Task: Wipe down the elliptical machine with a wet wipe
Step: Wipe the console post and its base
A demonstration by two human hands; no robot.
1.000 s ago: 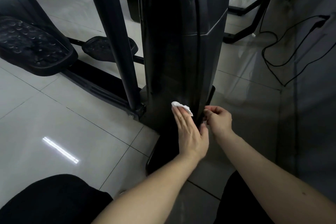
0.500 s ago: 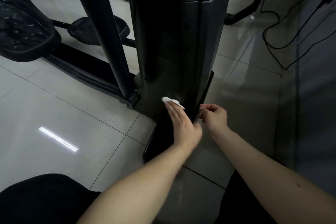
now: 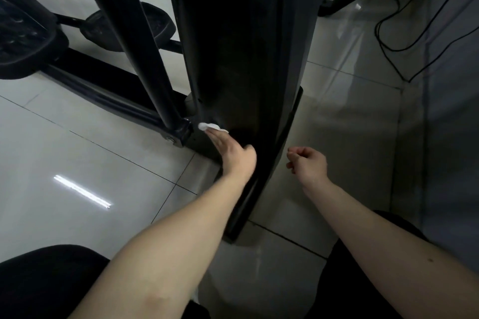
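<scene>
We are at the wiping step, low down on the machine. Our left hand (image 3: 233, 154) lies with straight fingers on the wet wipe (image 3: 211, 127) and presses it flat against the black housing of the elliptical machine (image 3: 246, 46). The wipe sits near the bottom edge of the housing, just beside the joint where the slanted arm (image 3: 145, 59) meets the frame. Only a small white corner of it shows beyond the fingertips. Our right hand (image 3: 307, 163) hangs free on the other side of the housing, apart from the left, with its fingers loosely curled and holding nothing. We judge that the lowest part of the housing is now in work. We cannot tell whether the base bar (image 3: 259, 189) and the pedal (image 3: 23, 41) are already clean. The next move probably needs an even pressure while the wipe slides along the edge and around the joint, because such a small wipe can slip out from under flat fingers.
</scene>
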